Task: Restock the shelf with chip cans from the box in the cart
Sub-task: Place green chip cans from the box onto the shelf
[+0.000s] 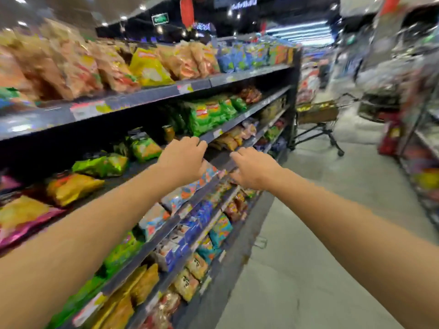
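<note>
Both arms reach forward along a dark snack shelf (152, 93). My left hand (183, 160) hovers over the edge of the middle shelf, fingers curled and holding nothing. Just to its right, my right hand (253, 168) is also empty, fingers loosely spread over the shelf edge. One chip can (168, 132) stands upright deep on the middle shelf, beyond my left hand. The cart (318, 119) stands at the far end of the aisle, past the shelf's end, with a brown box (317, 112) in it. The view is blurred.
Bags of chips fill the shelves above, below and left of my hands. The grey aisle floor (308, 233) runs to the right. More racks with goods (418, 148) line the right side.
</note>
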